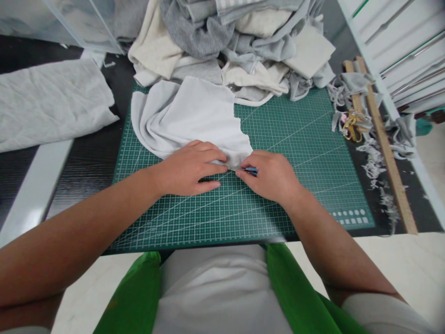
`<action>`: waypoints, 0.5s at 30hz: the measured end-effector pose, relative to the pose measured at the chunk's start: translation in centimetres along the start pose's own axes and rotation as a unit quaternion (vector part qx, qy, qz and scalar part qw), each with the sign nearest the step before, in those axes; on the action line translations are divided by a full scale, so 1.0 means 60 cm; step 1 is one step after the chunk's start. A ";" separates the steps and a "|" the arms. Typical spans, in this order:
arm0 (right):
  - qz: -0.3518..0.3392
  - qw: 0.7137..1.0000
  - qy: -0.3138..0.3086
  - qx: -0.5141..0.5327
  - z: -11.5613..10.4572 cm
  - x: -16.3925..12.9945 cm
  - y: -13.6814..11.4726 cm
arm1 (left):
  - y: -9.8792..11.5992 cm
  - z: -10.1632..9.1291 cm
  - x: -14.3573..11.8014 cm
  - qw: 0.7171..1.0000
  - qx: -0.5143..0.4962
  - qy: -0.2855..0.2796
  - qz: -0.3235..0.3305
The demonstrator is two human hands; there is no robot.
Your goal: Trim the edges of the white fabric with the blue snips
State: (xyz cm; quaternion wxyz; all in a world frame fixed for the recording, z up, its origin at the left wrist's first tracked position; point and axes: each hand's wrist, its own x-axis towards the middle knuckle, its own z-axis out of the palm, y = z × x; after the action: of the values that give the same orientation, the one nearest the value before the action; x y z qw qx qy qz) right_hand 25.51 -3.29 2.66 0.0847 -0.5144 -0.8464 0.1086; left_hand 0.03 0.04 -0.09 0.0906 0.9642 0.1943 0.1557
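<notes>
We start with the black tabletop (86, 162), which carries a green gridded cutting mat (295, 153) in the middle. At the far edge sits a big heap of grey and cream fabric offcuts (236, 41), some spilling onto the mat. Left of the mat lies a folded pale grey cloth (52, 102). On the right there is a long wooden ruler (385, 148), gold-handled scissors (351, 127) and a scatter of grey fabric trimmings (375, 162) around them.

The piece being worked is a light grey jersey fabric panel (191, 116), lying on the mat's upper left, with its ragged lower corner pulled toward us. We judge it light, soft and limp, likely stretchy; it wrinkles easily and will slide on the smooth mat unless pinned flat. The best hold is probably close to the edge being worked, with flat pressure rather than a pinch, since a pinch would bunch it.

Our left hand (189, 169) lies palm down, fingers extended and mostly flat, pressing the fabric's lower edge onto the mat; it grips nothing. Our right hand (273, 176) is curled closed around a small blue tool (251, 171), only its tip showing, at the fabric's corner just beside the left fingertips. What kind of tool it is, we cannot tell.
</notes>
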 end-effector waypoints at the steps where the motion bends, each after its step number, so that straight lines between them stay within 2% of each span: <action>1: 0.000 1.000 0.000 -0.002 0.000 0.000 0.000 | 0.000 0.000 0.000 1.000 0.001 0.001 0.002; 10: 0.004 0.999 -0.026 -0.041 -0.005 -0.001 -0.008 | -0.001 0.001 0.001 1.000 0.006 0.006 0.009; 15: 0.000 0.999 -0.019 -0.051 -0.002 -0.001 -0.006 | -0.001 0.000 0.001 1.000 0.000 0.001 0.004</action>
State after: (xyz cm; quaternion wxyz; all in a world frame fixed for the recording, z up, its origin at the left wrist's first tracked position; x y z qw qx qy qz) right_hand 25.22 -3.48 2.89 0.0421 -0.5163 -0.8521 0.0750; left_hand 0.05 0.12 -0.09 0.0900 0.9650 0.1903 0.1567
